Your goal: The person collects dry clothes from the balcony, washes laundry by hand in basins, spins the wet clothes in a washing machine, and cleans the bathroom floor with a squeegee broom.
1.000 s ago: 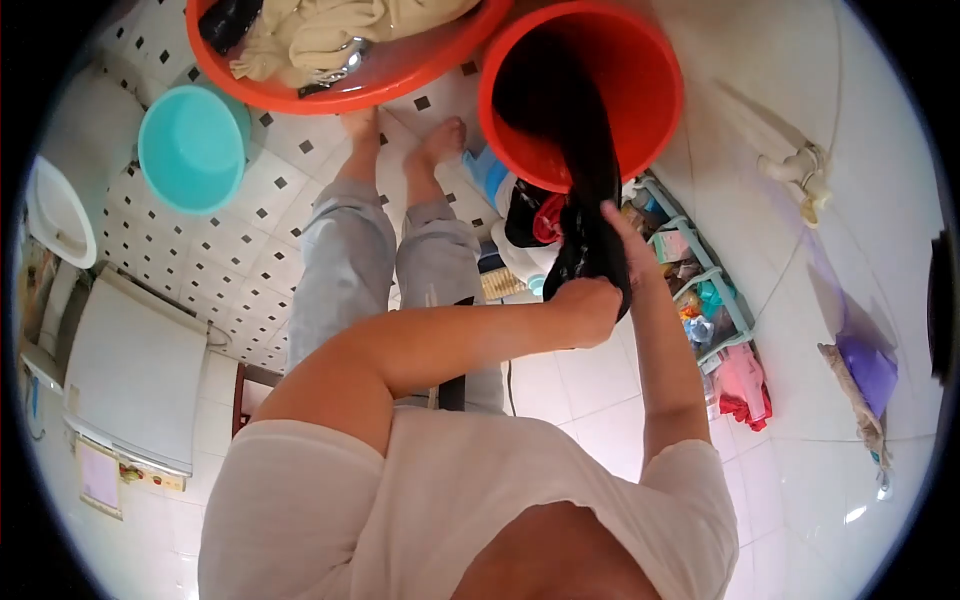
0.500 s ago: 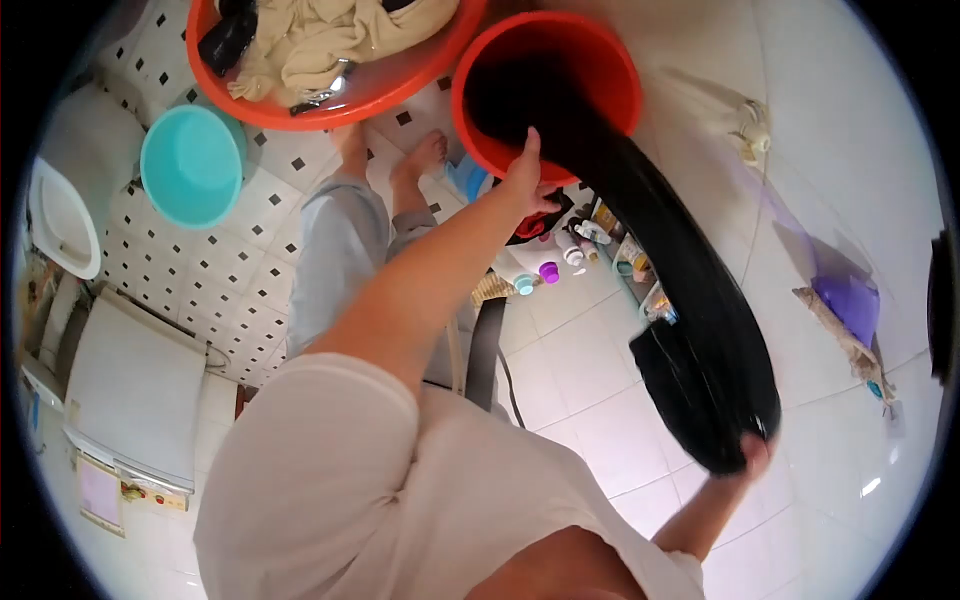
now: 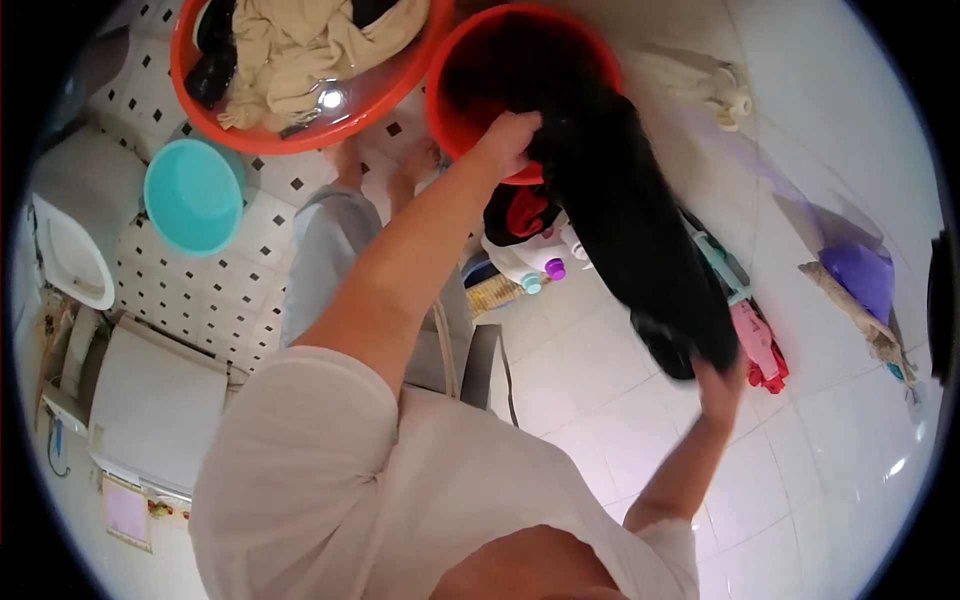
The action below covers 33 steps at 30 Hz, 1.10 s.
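A long black cloth (image 3: 640, 220), dark and wet-looking, runs from inside a red bucket (image 3: 437, 118) down toward the lower right. Its far part lies inside the bucket, so its full shape is hidden. At the bucket's near rim, my left hand (image 3: 510, 142) is closed on the cloth's edge. My right hand (image 3: 718, 383) grips the cloth's lower end, which is bunched and slightly blurred. Between the two hands the cloth hangs in a broad band above the floor.
A large red basin (image 3: 350, 128) holds beige cloth (image 3: 310, 45) and dark items in water. A turquoise tub (image 3: 195, 197) stands on the left floor. Bottles (image 3: 540, 270) stand beneath the black cloth; a purple bag (image 3: 860, 280) hangs at the right wall.
My left hand had its fingers apart by the bucket; now it is closed on the cloth. My right hand has moved up and slightly left with the cloth's lower end, nearer the bucket.
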Tool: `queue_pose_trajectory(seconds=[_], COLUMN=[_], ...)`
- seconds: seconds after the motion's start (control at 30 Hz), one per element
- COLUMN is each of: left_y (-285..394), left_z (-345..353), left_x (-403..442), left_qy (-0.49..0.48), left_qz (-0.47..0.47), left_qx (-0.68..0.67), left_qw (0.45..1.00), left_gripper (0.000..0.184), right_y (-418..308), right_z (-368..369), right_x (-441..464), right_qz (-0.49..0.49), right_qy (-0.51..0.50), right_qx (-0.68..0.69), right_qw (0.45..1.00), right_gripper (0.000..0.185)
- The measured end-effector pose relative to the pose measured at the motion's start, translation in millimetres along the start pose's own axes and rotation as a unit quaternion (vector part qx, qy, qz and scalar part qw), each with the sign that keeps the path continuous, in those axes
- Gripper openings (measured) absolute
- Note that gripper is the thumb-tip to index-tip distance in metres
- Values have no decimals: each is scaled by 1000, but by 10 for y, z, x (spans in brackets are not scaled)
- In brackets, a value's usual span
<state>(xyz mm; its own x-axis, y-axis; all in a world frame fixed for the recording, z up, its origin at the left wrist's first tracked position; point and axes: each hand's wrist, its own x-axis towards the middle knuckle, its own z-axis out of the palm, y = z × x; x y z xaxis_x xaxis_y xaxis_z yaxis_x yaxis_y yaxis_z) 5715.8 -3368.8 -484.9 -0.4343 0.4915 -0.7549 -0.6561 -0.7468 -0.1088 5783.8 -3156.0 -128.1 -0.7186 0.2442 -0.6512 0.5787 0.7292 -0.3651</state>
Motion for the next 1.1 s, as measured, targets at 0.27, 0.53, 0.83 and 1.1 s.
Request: queue_pose_trajectory(seconds=[0.27, 0.53, 0.83, 1.1], left_y=[288, -121, -222, -700], left_z=[-33, -279, -833, -474], left_x=[-679, -860, -995, -816], left_qy=[22, -144, -38, 41], left_qz=[113, 242, 217, -78], left_qx=[468, 820, 616, -131], left_qw=[876, 497, 756, 987], left_gripper=[45, 22, 38, 71], right_y=[-34, -690, 529, -160], right_z=[1403, 2428, 1588, 711], right_x=[2276, 3085, 1878, -95], right_qz=[13, 29, 184, 54], right_qy=[-60, -245, -101, 44], right_qx=[-335, -142, 353, 441], right_qw=[940, 959, 912, 895], right_gripper=[50, 92, 58, 60])
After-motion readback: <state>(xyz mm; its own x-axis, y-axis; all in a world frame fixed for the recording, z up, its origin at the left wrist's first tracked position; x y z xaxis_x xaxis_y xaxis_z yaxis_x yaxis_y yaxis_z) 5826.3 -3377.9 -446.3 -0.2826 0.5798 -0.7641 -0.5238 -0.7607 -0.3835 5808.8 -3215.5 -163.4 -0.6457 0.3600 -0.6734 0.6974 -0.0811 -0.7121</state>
